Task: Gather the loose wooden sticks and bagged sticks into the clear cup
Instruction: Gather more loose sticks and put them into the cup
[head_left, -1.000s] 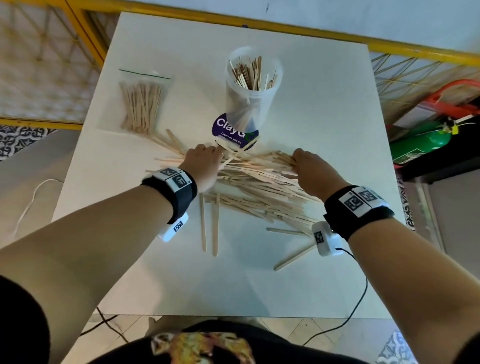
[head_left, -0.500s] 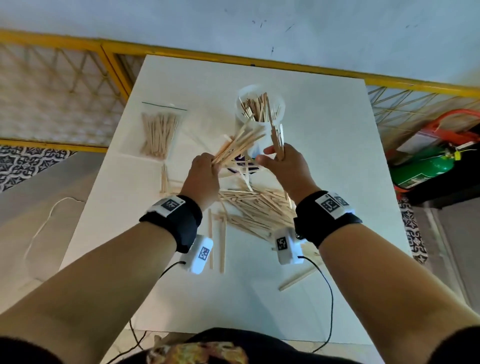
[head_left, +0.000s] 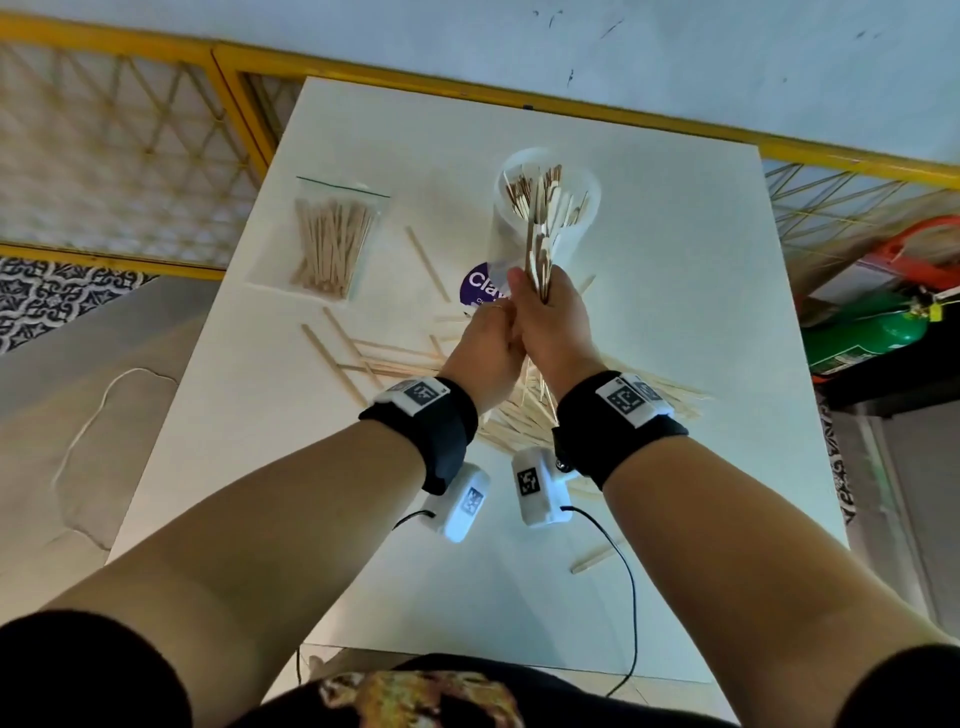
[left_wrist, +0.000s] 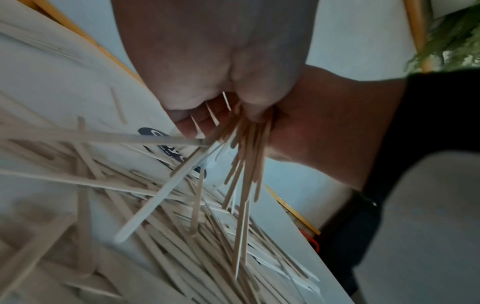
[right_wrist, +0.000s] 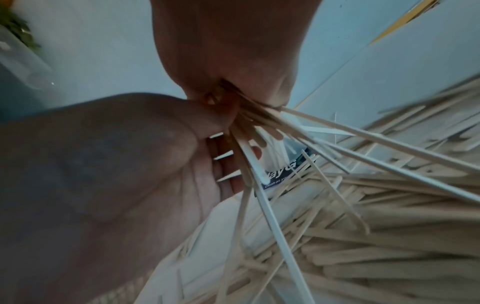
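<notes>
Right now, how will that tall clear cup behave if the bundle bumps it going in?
Likely tippy: the clear cup is tall and narrow and stands on a small purple label. Probably light, thin plastic, though the sticks already inside add some weight. The held bundle, gripped by left hand and right hand, splays below, so stragglers may catch the rim.

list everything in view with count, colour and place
square white table: one, white, under everything
tall clear plastic cup: one, transparent with a purple label, far centre, part full of sticks
clear zip bag of wooden sticks: one, flat at far left
loose pale wooden sticks: many, spread mid-table
raised bundle of wooden sticks: one, upright in front of the cup
green cylinder: one, off the table, right
yellow-framed lattice fence: behind the table
left hand: grip on the bundle
right hand: grip on the bundle
</notes>
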